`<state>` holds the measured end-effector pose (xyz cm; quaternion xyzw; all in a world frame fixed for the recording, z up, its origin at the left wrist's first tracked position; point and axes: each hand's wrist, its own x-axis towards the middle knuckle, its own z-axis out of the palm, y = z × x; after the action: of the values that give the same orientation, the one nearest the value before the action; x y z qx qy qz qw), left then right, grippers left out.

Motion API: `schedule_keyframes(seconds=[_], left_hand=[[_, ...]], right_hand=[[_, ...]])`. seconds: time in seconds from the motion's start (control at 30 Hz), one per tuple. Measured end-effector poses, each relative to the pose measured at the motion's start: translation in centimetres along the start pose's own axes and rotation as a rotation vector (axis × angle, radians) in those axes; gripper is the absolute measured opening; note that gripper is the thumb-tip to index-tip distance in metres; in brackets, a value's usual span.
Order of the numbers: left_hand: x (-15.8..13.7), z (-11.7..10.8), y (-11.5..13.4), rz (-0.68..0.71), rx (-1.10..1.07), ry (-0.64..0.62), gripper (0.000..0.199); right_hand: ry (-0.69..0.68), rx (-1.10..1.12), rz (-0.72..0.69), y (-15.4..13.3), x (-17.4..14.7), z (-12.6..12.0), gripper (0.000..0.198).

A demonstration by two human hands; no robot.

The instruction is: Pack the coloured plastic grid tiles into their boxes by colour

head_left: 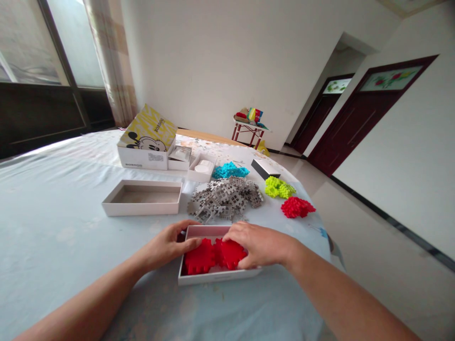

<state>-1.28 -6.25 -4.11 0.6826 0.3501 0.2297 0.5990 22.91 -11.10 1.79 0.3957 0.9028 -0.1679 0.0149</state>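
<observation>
A shallow white box (218, 276) lies close to me on the table, with red notched building pieces inside. My left hand (174, 244) is closed over its left wall, the thumb reaching in and touching the left red piece (199, 258). Over the box's right side, my right hand (258, 244) has its fingers and thumb closed on the right red piece (231, 254). Both red pieces lie side by side, nearly touching. My right hand hides part of the box's right end. Just behind the box is a heap of grey notched pieces (227, 196).
Behind my left hand stands a white tray-like box (142, 208). Farther back are a yellow-lidded shoe box (149, 137), small white boxes (202, 168), a blue heap (230, 170) and a black-sided box (265, 169). Yellow-green (279, 188) and red (297, 207) heaps sit near the right table edge.
</observation>
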Motion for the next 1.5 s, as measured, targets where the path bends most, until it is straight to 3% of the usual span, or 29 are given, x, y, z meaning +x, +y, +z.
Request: schedule_keyframes(seconds=[0.17, 0.4, 0.73, 1.2, 1.5], left_hand=[[-0.1, 0.0, 0.3, -0.008, -0.031, -0.024, 0.053], [0.0, 0.0, 0.0, -0.007, -0.003, -0.006, 0.049], [0.0, 0.2, 0.6, -0.016, -0.01, -0.001, 0.047], [0.1, 0.1, 0.2, -0.022, -0.009, 0.0, 0.05], [0.2, 0.1, -0.3, 0.003, 0.028, 0.028, 0.047]], right_hand=[[0.014, 0.072, -0.017, -0.1, 0.7, 0.9, 0.055], [-0.072, 0.151, -0.004, 0.5, 0.3, -0.1, 0.067], [-0.129, 0.175, -0.035, 0.6, 0.9, 0.1, 0.064], [-0.108, 0.09, -0.022, 0.3, 1.0, 0.3, 0.06], [-0.046, 0.016, 0.045, -0.8, 1.8, 0.9, 0.027]])
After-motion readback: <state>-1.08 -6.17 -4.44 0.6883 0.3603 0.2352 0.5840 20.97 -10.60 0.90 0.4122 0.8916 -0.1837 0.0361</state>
